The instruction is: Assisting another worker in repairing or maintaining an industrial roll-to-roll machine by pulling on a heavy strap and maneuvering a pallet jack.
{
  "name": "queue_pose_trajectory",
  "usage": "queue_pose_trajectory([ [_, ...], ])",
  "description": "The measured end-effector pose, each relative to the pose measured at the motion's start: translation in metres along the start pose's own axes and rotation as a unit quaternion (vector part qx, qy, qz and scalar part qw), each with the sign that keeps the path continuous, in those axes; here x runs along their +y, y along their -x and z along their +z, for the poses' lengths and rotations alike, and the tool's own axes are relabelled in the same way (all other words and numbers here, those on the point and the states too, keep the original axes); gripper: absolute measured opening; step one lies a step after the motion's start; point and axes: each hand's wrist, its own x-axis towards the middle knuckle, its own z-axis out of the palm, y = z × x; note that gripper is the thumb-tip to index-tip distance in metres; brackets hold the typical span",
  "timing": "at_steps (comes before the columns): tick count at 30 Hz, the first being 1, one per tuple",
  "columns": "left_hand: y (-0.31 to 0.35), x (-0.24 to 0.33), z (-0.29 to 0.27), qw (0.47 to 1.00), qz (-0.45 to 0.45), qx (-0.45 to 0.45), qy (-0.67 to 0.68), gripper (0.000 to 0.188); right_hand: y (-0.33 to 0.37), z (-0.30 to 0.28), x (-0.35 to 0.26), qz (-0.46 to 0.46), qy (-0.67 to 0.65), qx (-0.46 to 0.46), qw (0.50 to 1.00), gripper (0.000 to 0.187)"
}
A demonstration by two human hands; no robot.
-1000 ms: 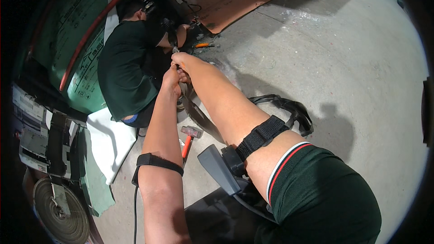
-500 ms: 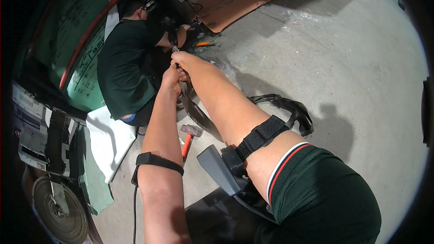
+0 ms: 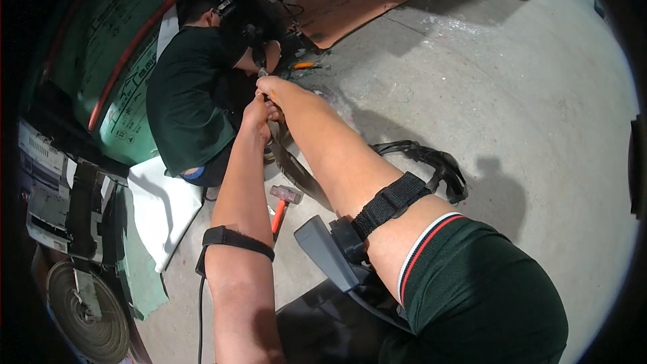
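Observation:
Both my arms stretch forward, and the hands meet close together beside a crouching co-worker. My left hand is closed, thumb forward, just below the right. My right hand is also closed, its fingers curled over toward the left hand. A long, flat, dark strap runs from between the hands back toward me, under my right forearm. Both fists appear wrapped round it, though the gripped part is mostly hidden. Just ahead of my hands, the co-worker's hands are near a small metallic piece that I cannot make out.
The crouching co-worker is at the left. A hammer with a red handle lies on the concrete floor below my hands. Black straps lie right of my arm. A coiled strip, a white sheet and a brown board are around.
My hands keep the same grip and almost the same place. The co-worker's body and hands have shifted very slightly.

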Motion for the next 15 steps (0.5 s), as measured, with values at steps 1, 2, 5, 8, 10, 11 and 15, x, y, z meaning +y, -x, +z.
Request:
queue_pose_trajectory([
  [1, 0.0, 0.0, 0.002, 1.0, -0.001, 0.004, 0.003, 0.021, 0.001, -0.003, 0.0, -0.001, -0.002, 0.001, 1.0, 0.024],
  [2, -0.001, -0.001, 0.004, 1.0, -0.002, 0.002, 0.003, 0.021, 0.001, -0.004, 0.0, -0.001, -0.002, 0.003, 1.0, 0.024],
  [5, -0.007, -0.004, 0.004, 1.0, -0.011, -0.004, 0.006, 0.02, -0.002, -0.009, 0.001, -0.001, -0.001, 0.007, 1.0, 0.024],
  [8, -0.007, -0.003, 0.003, 1.0, -0.005, -0.022, 0.011, 0.02, -0.007, -0.008, -0.001, -0.003, 0.002, 0.004, 1.0, 0.024],
  [10, -0.005, -0.003, 0.003, 1.0, -0.006, -0.021, 0.01, 0.02, -0.01, -0.008, -0.001, -0.005, 0.004, 0.004, 1.0, 0.024],
  [11, -0.004, -0.003, 0.004, 1.0, -0.006, -0.021, 0.011, 0.02, -0.011, -0.008, -0.001, -0.005, 0.006, 0.005, 1.0, 0.024],
  [15, 0.002, -0.002, 0.009, 1.0, -0.014, -0.014, 0.021, 0.018, -0.013, -0.007, -0.002, -0.005, 0.008, 0.005, 1.0, 0.024],
])
